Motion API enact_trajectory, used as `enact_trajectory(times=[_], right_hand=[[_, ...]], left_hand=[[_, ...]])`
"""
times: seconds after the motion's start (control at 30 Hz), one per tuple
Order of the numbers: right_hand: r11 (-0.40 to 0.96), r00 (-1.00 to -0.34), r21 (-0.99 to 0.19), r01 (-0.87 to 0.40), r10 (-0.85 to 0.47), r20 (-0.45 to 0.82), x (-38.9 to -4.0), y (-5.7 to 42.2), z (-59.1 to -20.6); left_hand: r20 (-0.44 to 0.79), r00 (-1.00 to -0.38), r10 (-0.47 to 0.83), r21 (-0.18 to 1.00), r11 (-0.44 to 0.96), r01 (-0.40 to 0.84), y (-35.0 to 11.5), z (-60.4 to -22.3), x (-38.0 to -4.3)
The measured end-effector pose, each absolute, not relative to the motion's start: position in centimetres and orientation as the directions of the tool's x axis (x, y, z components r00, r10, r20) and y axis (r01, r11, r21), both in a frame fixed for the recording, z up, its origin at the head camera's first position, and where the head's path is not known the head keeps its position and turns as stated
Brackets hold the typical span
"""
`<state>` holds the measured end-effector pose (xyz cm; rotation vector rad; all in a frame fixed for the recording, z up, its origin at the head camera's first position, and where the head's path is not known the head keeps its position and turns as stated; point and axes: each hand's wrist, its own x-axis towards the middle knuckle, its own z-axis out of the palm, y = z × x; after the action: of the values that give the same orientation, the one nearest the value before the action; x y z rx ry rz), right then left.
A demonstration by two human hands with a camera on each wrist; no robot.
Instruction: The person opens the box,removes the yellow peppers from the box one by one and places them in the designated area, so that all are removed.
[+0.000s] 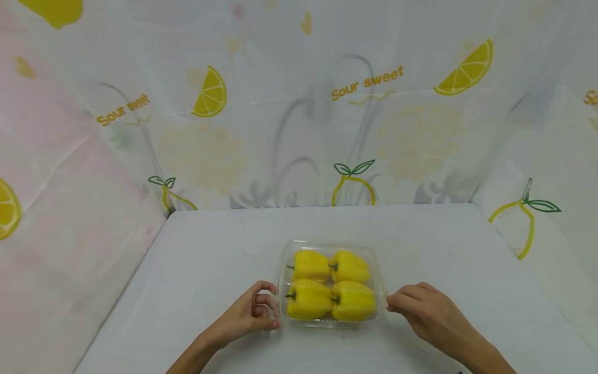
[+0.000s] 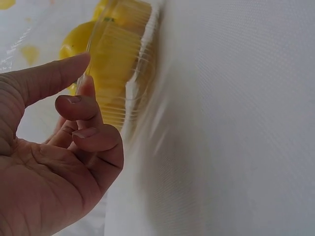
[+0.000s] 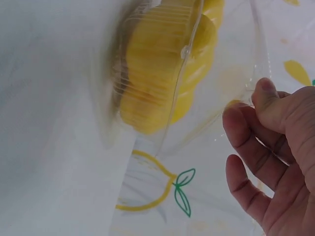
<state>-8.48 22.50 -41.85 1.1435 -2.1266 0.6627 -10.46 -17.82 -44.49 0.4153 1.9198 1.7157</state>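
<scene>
A clear plastic clamshell box [image 1: 322,324] sits on the white table with several yellow bell peppers [image 1: 309,299] inside, their green stems pointing left. At the box's left side, my left hand [image 1: 254,311] pinches the rim between thumb and index finger, as the left wrist view shows. The other fingers of that hand are bent beside the wall. On the right, my right hand [image 1: 427,314] pinches the edge of the transparent lid [image 3: 209,124] between thumb and fingers. In the right wrist view, the lid stands at an angle, apart from the box's rim.
White cloth covers the table [image 1: 219,244]. Behind it and along both sides hang pale curtains [image 1: 280,130] printed with lemons and the words "Sour sweet". A small dark object [image 1: 460,372] shows at the bottom edge, too little of it to identify.
</scene>
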Motion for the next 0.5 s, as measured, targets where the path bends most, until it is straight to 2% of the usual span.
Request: enact_trajectory(times=[0.17, 0.37, 0.5], right_hand=[[0.529, -0.498, -0.219, -0.82, -0.47, 0.728, -8.5, 22.5, -41.1], [0.524, -0.482, -0.245, -0.816, -0.383, 0.788, -9.2, 22.2, -39.7], [0.514, -0.507, -0.288, -0.808, -0.359, 0.784, -9.7, 21.9, -38.9]], left_hand=[[-0.18, -0.812, 0.555, 0.981, 0.163, -0.106, -17.7, -44.4, -10.5], [-0.169, -0.815, 0.554, 0.981, 0.178, -0.082, -17.7, -44.3, -10.4], [-0.17, -0.82, 0.547, 0.979, 0.187, -0.078, -17.6, -44.2, -10.3]])
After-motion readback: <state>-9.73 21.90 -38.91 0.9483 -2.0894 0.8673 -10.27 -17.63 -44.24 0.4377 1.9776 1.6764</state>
